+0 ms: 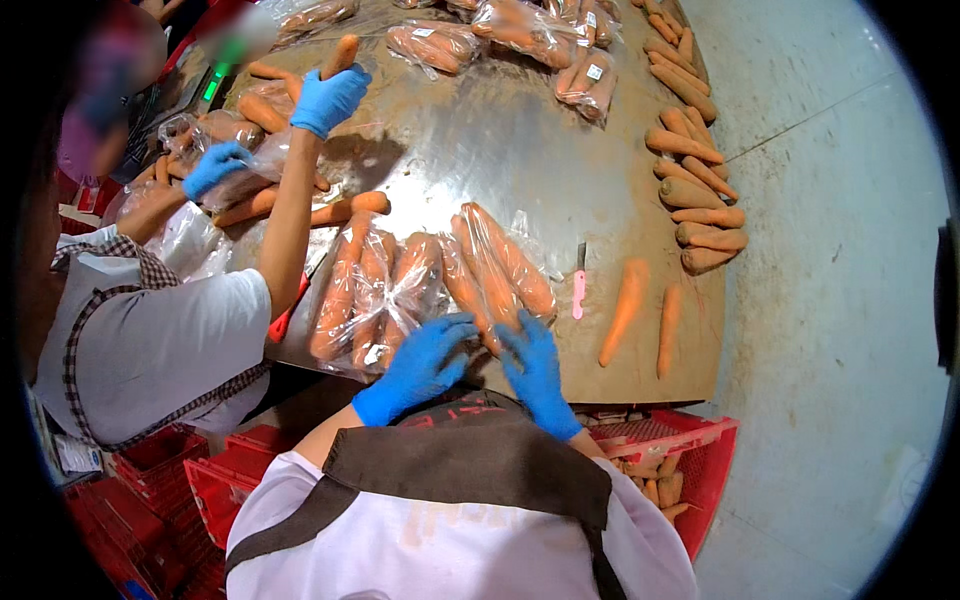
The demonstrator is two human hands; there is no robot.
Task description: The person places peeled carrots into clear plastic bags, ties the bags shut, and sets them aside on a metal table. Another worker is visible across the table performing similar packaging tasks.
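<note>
My left hand, in a blue glove, lies between two clear plastic bags of carrots, fingers spread. Its fingers reach the near end of the left bag, whose plastic is bunched in the middle. The right-hand bag holds several large carrots pointing away from me. At its near end is my right hand, also gloved in blue, fingers apart and fingertips against the plastic. Neither hand is closed around anything. To the right lie a small knife with a pink handle and two loose carrots, one thick, one thin.
A co-worker's gloved hand grips a carrot at left; their other hand is on bagged carrots. A red-handled tool lies near their arm. Loose carrots line the table's right edge. A red crate of carrots stands below.
</note>
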